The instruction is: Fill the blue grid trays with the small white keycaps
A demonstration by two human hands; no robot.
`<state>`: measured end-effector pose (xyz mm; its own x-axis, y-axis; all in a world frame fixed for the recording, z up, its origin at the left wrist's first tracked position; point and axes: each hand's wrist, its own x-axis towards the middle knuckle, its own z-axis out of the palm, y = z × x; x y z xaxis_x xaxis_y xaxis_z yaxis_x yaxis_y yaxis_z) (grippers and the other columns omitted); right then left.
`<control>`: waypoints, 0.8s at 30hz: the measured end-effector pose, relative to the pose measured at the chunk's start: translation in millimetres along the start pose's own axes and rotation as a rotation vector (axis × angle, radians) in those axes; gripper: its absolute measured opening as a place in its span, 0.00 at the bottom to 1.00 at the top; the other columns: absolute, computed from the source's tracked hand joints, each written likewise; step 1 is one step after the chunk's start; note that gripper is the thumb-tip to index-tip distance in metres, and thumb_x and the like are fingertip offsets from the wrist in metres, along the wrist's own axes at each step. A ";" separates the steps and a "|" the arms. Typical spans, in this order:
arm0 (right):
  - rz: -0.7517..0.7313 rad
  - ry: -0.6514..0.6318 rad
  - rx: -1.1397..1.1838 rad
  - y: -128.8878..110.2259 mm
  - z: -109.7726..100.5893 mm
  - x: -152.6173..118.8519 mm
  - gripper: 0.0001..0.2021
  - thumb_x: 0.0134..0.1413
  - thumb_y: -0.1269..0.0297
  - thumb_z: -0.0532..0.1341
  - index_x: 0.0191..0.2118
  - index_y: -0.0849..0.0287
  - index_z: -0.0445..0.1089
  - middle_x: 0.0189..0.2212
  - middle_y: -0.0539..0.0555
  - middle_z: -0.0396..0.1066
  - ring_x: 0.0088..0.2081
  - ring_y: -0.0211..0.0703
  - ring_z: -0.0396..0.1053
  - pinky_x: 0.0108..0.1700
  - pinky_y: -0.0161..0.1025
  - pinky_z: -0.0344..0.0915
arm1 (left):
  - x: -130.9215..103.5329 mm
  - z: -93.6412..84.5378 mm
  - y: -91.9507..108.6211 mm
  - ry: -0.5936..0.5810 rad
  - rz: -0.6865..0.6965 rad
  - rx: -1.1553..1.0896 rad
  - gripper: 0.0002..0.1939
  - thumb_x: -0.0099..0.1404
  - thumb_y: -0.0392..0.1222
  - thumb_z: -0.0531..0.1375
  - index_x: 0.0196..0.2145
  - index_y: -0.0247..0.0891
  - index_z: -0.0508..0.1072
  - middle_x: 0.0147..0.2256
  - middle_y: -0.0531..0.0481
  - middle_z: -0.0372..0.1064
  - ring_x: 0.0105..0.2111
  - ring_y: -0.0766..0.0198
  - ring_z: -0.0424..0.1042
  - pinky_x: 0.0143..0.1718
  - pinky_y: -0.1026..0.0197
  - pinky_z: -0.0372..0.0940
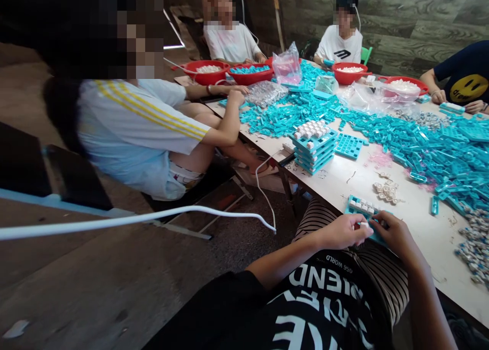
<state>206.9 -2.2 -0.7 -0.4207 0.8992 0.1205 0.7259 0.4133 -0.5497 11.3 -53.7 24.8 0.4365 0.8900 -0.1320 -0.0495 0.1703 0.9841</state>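
Observation:
A teal grid tray [349, 206] lies at the near edge of the table, with white cube-like pieces [362, 206] set in rows on it. My left hand [346, 232] is closed in a pinch over the tray's near side, a small white piece [365, 225] showing at its fingertips. Beside it, my right hand [397, 234] has its fingers bent and closed at the tray; whatever they hold is hidden. Just beyond the tray sits a little pile of clear, pale pieces [386, 191].
Stacked teal trays [314, 159] with white pieces stand left of my hands, near a bare grid tray [349, 146]. Loose teal parts [416, 141] spread across the table. Red bowls [208, 79] line the far side. A white cable [153, 216] crosses on the left. Several people sit around.

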 end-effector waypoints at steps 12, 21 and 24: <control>-0.024 0.027 -0.059 -8.8 -3.0 -8.6 0.09 0.58 0.62 0.51 0.36 0.58 0.66 0.33 0.56 0.68 0.35 0.44 0.66 0.39 0.41 0.62 | 0.3 -15.2 39.4 0.060 0.333 0.306 0.07 0.60 0.43 0.57 0.32 0.37 0.72 0.23 0.53 0.64 0.21 0.71 0.60 0.24 0.68 0.54; 0.020 0.123 -0.192 1.4 -2.3 -2.0 0.10 0.60 0.63 0.50 0.38 0.59 0.67 0.34 0.58 0.67 0.37 0.47 0.67 0.40 0.41 0.61 | 33.1 -29.2 1.3 0.230 0.221 0.516 0.10 0.58 0.47 0.58 0.28 0.38 0.72 0.22 0.53 0.65 0.22 0.67 0.62 0.24 0.67 0.53; 0.007 0.130 -0.227 8.3 0.0 2.7 0.11 0.60 0.63 0.50 0.37 0.60 0.67 0.35 0.59 0.67 0.37 0.48 0.67 0.40 0.41 0.61 | 37.7 -24.7 -9.5 0.190 0.231 0.717 0.08 0.57 0.46 0.59 0.29 0.41 0.75 0.23 0.52 0.67 0.23 0.65 0.64 0.26 0.67 0.53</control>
<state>211.8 3.7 -5.0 -0.3522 0.9070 0.2311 0.8382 0.4155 -0.3534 6.1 -11.3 7.5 0.3210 0.9379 0.1314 0.5013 -0.2860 0.8166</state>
